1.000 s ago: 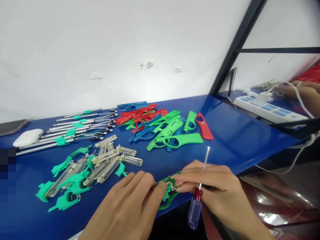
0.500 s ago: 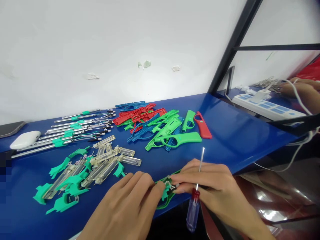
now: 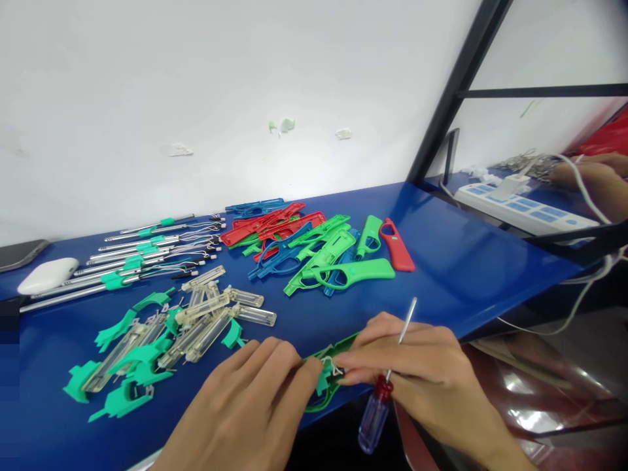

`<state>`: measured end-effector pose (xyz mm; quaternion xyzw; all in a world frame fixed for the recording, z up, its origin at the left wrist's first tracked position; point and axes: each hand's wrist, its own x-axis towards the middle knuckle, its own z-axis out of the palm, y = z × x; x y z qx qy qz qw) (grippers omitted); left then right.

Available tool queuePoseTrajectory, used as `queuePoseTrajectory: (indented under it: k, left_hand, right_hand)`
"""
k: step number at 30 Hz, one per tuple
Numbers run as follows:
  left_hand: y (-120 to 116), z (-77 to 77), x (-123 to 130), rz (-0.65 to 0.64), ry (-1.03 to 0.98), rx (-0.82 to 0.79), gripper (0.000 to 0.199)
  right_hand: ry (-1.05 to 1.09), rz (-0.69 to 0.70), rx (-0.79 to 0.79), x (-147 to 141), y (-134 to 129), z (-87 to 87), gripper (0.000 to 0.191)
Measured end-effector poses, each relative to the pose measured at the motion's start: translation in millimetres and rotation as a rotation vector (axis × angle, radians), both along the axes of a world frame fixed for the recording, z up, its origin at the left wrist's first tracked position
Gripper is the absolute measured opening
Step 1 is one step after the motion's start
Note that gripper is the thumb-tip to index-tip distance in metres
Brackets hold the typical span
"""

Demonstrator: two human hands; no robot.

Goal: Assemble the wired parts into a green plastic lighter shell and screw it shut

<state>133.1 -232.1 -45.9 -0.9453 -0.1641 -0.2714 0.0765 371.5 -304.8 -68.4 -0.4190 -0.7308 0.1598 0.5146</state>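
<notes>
My left hand [image 3: 243, 402] is closed on a green lighter shell half [image 3: 321, 407], holding it against the table's front edge. Inside the shell show a teal piece [image 3: 322, 381] and a thin white wire [image 3: 328, 358]. At the shell's right end, my right hand [image 3: 422, 366] pinches with thumb and forefinger by the wire's dark end; the fingertips hide just what is gripped. A screwdriver [image 3: 375, 415] with a clear purple and red handle is tucked between the same hand's fingers, its metal tip pointing up and away from the shell.
On the blue table [image 3: 432, 242] lie clear fuel tanks [image 3: 210, 333], teal triggers [image 3: 142, 360], metal lighter tubes with wires [image 3: 115, 280], and red, blue and green shells [image 3: 353, 271]. A white case [image 3: 48, 275] sits left. Beyond a black frame are a power strip [image 3: 524, 209] and another person's hand [image 3: 591, 180].
The screwdriver has tilted, its tip swinging right and its handle left. My right fingertips have shifted slightly left, deeper over the shell. My left hand stays nearly still.
</notes>
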Motion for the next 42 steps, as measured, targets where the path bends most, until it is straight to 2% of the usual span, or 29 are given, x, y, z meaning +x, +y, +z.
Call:
queuePoseTrajectory:
  k: [5,8,12,15,18,21,25,30,33,38,42]
  left_hand:
    - [2,-2.9,1,-0.030,0.068,-0.026,0.036]
    - [3,-4.6,0,-0.042,0.047,-0.008,0.030]
    - [3,-0.1,-3,-0.053,0.109,0.028,0.028]
    - [2,5.6,-2,-0.063,0.133,0.028,0.030]
    - [1,6.9,2,-0.054,0.117,0.037,0.033]
    - [1,5.4,6,-0.051,0.078,0.057,0.034]
    - [2,6.3,6,-0.052,0.056,0.053,0.036]
    - [2,9.9,4,-0.061,0.064,0.054,0.041]
    - [4,9.0,0,-0.054,0.078,0.046,0.045]
    - [8,1.4,-16,0.061,0.093,0.049,0.039]
    - [4,-5.5,-28,0.135,0.066,0.056,0.033]
  right_hand:
    - [-0.135,-0.036,0.031,5,-2,0.3,0.049]
    - [-0.238,-0.058,0.062,6,-4,2.4,0.037]
    - [-0.379,-0.107,0.170,7,-9,5.2,0.022]
    - [-0.408,-0.149,0.255,8,-12,4.1,0.018]
    - [-0.437,-0.120,0.278,10,-13,1.7,0.021]
    - [-0.429,-0.095,0.254,11,-11,0.5,0.024]
    - [-0.306,-0.040,0.180,10,-9,-0.8,0.021]
    - [-0.414,-0.078,0.219,11,-12,-3.5,0.029]
    - [-0.425,-0.093,0.253,11,-13,-5.0,0.024]
    - [-0.401,-0.130,0.263,9,-10,-3.7,0.014]
    - [-0.345,-0.106,0.266,2,-8,2.1,0.013]
